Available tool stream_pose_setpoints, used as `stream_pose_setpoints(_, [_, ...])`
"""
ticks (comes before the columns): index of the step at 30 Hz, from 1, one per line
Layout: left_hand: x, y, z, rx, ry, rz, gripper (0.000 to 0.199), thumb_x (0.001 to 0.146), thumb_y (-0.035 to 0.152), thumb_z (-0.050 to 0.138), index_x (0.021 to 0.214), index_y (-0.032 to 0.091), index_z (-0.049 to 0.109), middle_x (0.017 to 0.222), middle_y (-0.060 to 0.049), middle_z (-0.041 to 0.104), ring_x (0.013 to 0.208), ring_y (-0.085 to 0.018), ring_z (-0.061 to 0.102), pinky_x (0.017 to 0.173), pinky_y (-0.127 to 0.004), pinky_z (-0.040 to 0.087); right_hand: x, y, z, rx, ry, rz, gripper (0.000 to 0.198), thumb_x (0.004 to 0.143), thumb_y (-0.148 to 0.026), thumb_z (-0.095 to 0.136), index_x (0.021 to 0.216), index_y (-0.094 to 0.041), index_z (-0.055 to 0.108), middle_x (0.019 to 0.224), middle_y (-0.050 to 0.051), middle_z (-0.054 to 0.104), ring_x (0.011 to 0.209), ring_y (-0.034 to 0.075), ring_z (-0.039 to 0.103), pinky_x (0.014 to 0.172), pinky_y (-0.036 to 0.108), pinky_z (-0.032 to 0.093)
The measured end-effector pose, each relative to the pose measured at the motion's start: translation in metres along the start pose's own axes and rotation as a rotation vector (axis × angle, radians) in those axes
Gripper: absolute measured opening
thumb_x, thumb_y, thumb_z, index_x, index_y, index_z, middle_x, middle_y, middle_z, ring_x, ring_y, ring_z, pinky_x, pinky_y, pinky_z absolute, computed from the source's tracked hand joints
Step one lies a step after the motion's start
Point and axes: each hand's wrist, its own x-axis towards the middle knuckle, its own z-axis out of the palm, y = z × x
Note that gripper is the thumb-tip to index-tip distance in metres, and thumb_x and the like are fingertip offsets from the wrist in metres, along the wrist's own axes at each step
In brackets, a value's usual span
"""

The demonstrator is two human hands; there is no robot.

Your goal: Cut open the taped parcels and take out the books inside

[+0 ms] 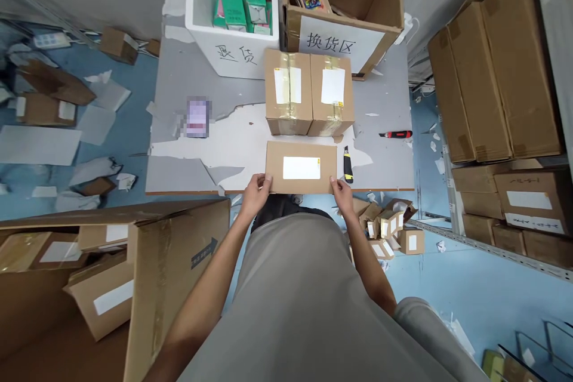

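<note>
One flat brown carton (301, 151) in the head view, right at the near rim of the table (237, 91); can't quite tell if lifted or resting. Pinched at its near-left corner by the left hand (256, 194), near-right corner by the right hand (342, 196), thumbs showing at the edges, can't tell about hidden fingers. Seems pretty light and stiff, probably a bit slick over the white label (301, 168), maybe crushable mid-panel. Best to grab both short ends, low down. Yellow-and-black cutter (348, 165) just right of the carton, taped boxes (308, 95) just beyond it.
</note>
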Motion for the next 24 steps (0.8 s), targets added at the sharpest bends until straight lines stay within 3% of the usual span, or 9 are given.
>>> stream_pose_setpoints(4, [0.021,-0.026,-0.018,-0.095,0.007,-0.049,0.049,0.087,0.063,0.080,0.109,0.020,0.069,0.124,-0.019,0.085,0.123,-0.035,0.080,0.115,-0.049,0.061,-0.017,-0.026,0.005,-0.070,-0.009,0.014,0.075,0.104,-0.085,0.048,0.112,-0.018,0.082,0.119,0.021,0.086,0.108,0.036,0.081,0.099,0.048,0.064])
stream_pose_setpoints(10, [0.034,-0.045,-0.065,-0.114,0.210,-0.137,0.040,0.086,0.045,0.084,0.114,0.018,0.072,0.126,-0.018,0.083,0.127,-0.033,0.078,0.115,-0.049,0.062,-0.069,-0.105,0.011,-0.313,-0.117,-0.273,0.060,0.117,-0.065,0.052,0.145,-0.018,0.077,0.139,0.020,0.081,0.125,0.035,0.080,0.110,0.048,0.066])
stream_pose_setpoints(13, [0.044,-0.051,-0.084,-0.096,0.343,-0.215,0.031,0.086,0.031,0.080,0.112,0.017,0.070,0.123,-0.017,0.081,0.128,-0.031,0.077,0.117,-0.049,0.061,-0.100,-0.156,0.038,-0.452,-0.282,-0.473,0.059,0.119,-0.056,0.056,0.157,-0.014,0.070,0.155,0.024,0.074,0.144,0.035,0.073,0.121,0.047,0.062])
stream_pose_setpoints(17, [0.056,-0.055,-0.095,-0.082,0.411,-0.332,0.022,0.085,0.022,0.076,0.105,0.017,0.069,0.097,-0.011,0.078,0.107,-0.030,0.080,0.106,-0.050,0.066,-0.126,-0.205,0.089,-0.656,-0.450,-0.663,0.062,0.119,-0.041,0.061,0.166,-0.002,0.058,0.171,0.032,0.060,0.155,0.037,0.066,0.126,0.048,0.060])
stream_pose_setpoints(21, [0.058,-0.055,-0.102,-0.083,0.389,-0.396,0.027,0.081,0.021,0.081,0.104,0.016,0.070,0.085,-0.006,0.074,0.089,-0.026,0.079,0.091,-0.043,0.069,-0.131,-0.211,0.113,-0.708,-0.470,-0.731,0.055,0.118,-0.022,0.055,0.167,0.004,0.055,0.173,0.034,0.056,0.158,0.036,0.065,0.126,0.046,0.060])
stream_pose_setpoints(24, [0.051,-0.055,-0.108,-0.102,0.309,-0.409,0.038,0.081,0.030,0.088,0.112,0.015,0.072,0.090,-0.007,0.076,0.087,-0.021,0.078,0.089,-0.039,0.068,-0.125,-0.186,0.103,-0.619,-0.433,-0.677,0.060,0.115,-0.015,0.051,0.175,-0.008,0.050,0.175,0.026,0.058,0.160,0.034,0.062,0.127,0.050,0.061])
